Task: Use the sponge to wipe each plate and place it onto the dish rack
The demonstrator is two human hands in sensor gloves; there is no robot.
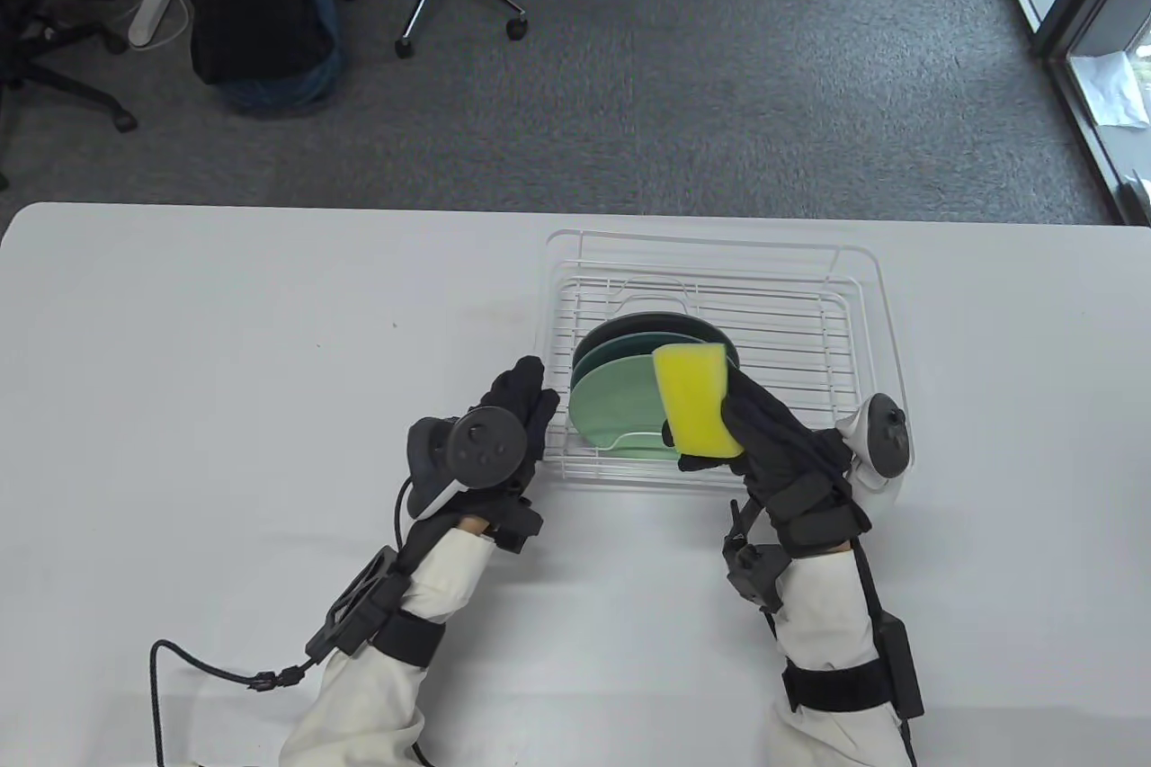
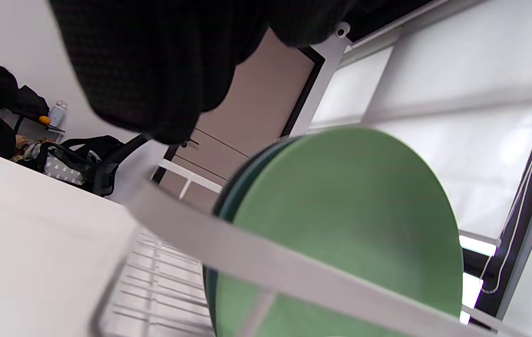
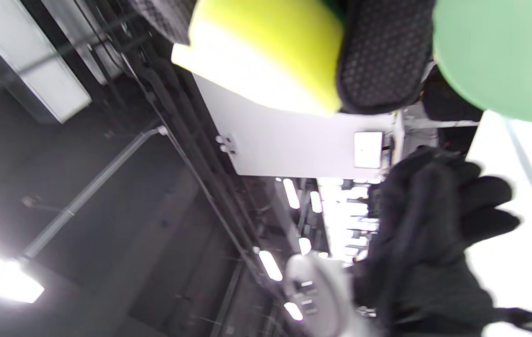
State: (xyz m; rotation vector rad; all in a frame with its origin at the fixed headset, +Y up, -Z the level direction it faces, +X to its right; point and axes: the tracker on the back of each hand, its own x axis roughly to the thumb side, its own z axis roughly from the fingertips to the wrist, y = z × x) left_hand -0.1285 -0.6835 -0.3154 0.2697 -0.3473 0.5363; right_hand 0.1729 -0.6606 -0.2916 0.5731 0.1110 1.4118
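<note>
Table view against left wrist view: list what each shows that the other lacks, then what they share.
Only the table view shows the yellow sponge gripped in the right hand, the left hand resting beside the rack, and the whole white dish rack on the table.

Only the left wrist view shows the light green plate close up, standing on edge, with a window blind behind it.

Both show the rack wires and the darker plates behind the light one.

Your right hand (image 1: 773, 443) is gripping a yellow sponge (image 1: 692, 396) with curled fingers, while your left hand (image 1: 504, 434) is lying open, fingers extended forward.
</note>
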